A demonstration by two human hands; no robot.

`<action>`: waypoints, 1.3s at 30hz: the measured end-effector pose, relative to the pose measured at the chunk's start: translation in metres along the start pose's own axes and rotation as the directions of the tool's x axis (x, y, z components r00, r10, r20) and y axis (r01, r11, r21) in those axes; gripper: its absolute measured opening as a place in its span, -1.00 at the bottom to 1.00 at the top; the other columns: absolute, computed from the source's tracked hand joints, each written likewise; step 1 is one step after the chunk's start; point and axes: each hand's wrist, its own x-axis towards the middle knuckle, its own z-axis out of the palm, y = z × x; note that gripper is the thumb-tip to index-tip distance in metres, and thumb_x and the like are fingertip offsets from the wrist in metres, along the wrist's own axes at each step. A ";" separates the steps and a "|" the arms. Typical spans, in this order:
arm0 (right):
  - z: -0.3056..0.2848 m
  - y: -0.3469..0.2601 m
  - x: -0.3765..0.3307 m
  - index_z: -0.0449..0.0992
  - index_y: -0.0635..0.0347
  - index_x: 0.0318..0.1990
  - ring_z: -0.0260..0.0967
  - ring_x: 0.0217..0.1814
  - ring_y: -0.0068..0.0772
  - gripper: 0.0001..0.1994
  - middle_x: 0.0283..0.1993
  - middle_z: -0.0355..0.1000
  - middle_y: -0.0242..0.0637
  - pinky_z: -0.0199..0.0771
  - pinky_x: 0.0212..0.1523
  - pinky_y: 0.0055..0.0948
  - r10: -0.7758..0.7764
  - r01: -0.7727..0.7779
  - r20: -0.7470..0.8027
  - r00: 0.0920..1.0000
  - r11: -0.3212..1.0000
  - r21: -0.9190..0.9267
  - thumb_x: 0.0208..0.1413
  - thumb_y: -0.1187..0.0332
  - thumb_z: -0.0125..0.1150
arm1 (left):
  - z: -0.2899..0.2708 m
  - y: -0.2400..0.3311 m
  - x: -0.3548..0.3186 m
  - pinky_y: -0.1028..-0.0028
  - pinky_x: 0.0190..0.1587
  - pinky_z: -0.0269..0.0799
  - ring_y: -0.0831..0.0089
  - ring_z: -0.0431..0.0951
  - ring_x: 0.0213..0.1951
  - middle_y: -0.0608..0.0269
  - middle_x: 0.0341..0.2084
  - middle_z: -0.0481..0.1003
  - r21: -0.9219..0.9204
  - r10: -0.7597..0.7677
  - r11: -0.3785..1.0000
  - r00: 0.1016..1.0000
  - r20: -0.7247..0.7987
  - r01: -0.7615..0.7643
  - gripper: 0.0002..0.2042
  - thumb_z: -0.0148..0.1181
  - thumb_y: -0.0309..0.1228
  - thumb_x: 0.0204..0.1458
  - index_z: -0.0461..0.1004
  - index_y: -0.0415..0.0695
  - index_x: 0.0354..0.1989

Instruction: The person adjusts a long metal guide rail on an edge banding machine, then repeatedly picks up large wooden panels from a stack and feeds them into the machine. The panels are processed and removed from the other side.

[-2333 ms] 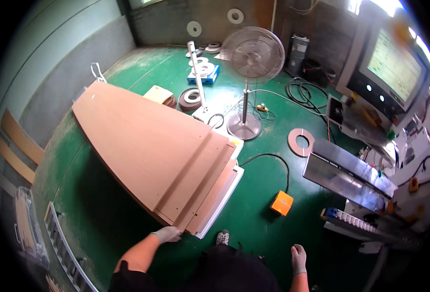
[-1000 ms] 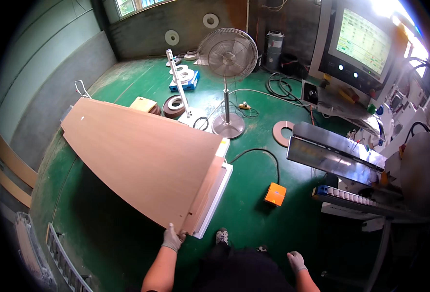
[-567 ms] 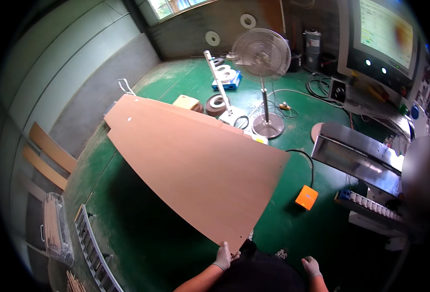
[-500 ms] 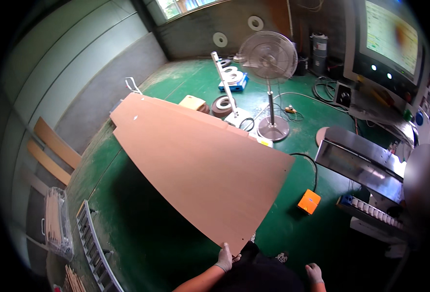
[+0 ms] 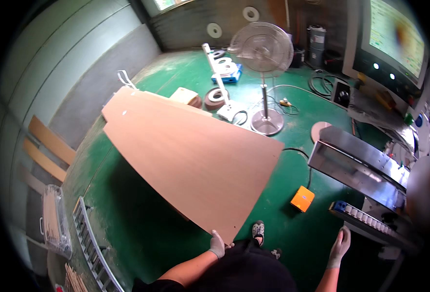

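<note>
Where green floor (image 5: 142, 228) lies open, left hand (image 5: 218, 245) apparently gripping board (image 5: 190, 160) edge.

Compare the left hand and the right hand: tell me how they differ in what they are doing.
The left hand grips the near edge of the large brown board; the right hand holds nothing. The left hand is curled around the board's corner, while the right hand hangs open, fingers pointing up towards the metal machine. Both wear light gloves.
</note>
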 end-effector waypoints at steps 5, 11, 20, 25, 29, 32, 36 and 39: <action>0.016 -0.026 0.110 0.59 0.30 -0.06 0.47 0.14 0.04 -0.78 0.02 0.54 -0.03 0.40 0.23 -0.09 -0.262 0.171 -0.110 0.959 0.841 -0.513 0.21 0.38 0.23 | -0.010 0.025 0.051 0.38 -0.62 0.46 0.16 0.65 -0.51 0.05 -0.41 0.61 -0.020 0.045 0.999 0.990 0.133 -0.042 -0.13 -0.61 0.38 0.29 0.46 -0.20 0.02; 0.015 -0.001 0.156 0.66 0.09 -0.37 0.51 -0.09 0.04 -0.61 -0.29 0.58 -0.16 0.45 -0.03 -0.06 0.108 -0.225 -0.200 0.974 0.594 -0.772 0.26 -0.01 0.12 | 0.009 0.071 0.075 0.06 -0.07 0.61 0.00 0.59 0.02 0.01 0.17 0.44 -0.062 -0.001 0.998 0.991 0.132 0.009 -0.21 -0.48 0.33 0.33 0.25 -0.12 0.36; 0.039 -0.001 0.171 0.72 0.16 -0.23 0.56 -0.11 0.20 -0.46 -0.23 0.62 0.04 0.51 -0.05 0.01 0.188 -0.230 -0.153 0.970 0.512 -0.828 0.30 -0.15 0.05 | 0.012 0.080 0.072 0.22 0.21 0.46 0.20 0.46 0.22 0.11 0.28 0.38 0.006 0.153 0.988 0.988 -0.008 -0.153 -0.25 -0.35 0.23 0.40 0.22 -0.24 0.38; 0.041 0.011 0.170 0.72 0.15 -0.23 0.56 -0.13 0.20 -0.46 -0.26 0.61 0.06 0.50 -0.07 0.03 0.200 -0.246 -0.164 0.966 0.523 -0.816 0.29 -0.16 0.06 | 0.010 0.070 0.082 0.23 0.34 0.32 0.19 0.38 0.31 0.11 0.34 0.31 -0.152 0.200 0.969 0.980 0.018 -0.195 -0.24 -0.33 0.21 0.40 0.12 -0.26 0.46; 0.041 0.012 0.169 0.72 0.14 -0.20 0.57 -0.12 0.20 -0.48 -0.25 0.61 0.07 0.51 -0.09 0.00 0.181 -0.223 -0.147 0.972 0.536 -0.814 0.29 -0.15 0.07 | 0.009 0.061 0.086 0.17 0.33 0.34 0.16 0.37 0.32 0.10 0.36 0.30 -0.250 0.244 0.940 0.969 0.020 -0.232 -0.27 -0.34 0.18 0.42 0.12 -0.25 0.45; 0.036 0.016 0.166 0.73 0.13 -0.21 0.58 -0.13 0.18 -0.48 -0.25 0.62 0.05 0.52 -0.09 -0.01 0.197 -0.255 -0.176 0.965 0.521 -0.815 0.29 -0.15 0.07 | 0.012 0.065 0.086 0.19 0.39 0.27 0.19 0.30 0.38 0.13 0.39 0.25 -0.306 0.263 0.926 0.960 0.099 -0.222 -0.27 -0.35 0.17 0.43 0.07 -0.22 0.48; 0.039 0.016 0.170 0.69 0.18 -0.29 0.55 -0.19 0.21 -0.45 -0.31 0.59 0.07 0.47 -0.16 0.04 0.188 -0.237 -0.158 0.969 0.543 -0.806 0.30 -0.16 0.05 | 0.015 0.062 0.089 0.20 0.39 0.26 0.19 0.30 0.37 0.13 0.40 0.24 -0.308 0.268 0.919 0.963 0.029 -0.247 -0.27 -0.36 0.17 0.43 0.05 -0.22 0.49; 0.045 0.006 0.172 0.67 0.20 -0.35 0.53 -0.21 0.24 -0.44 -0.35 0.57 0.08 0.45 -0.15 0.06 0.191 -0.246 -0.167 0.967 0.544 -0.802 0.31 -0.14 0.04 | 0.012 0.052 0.097 0.23 0.38 0.26 0.20 0.34 0.34 0.06 0.37 0.26 -0.210 0.351 0.910 0.934 -0.063 -0.356 -0.29 -0.35 0.12 0.45 0.09 -0.31 0.45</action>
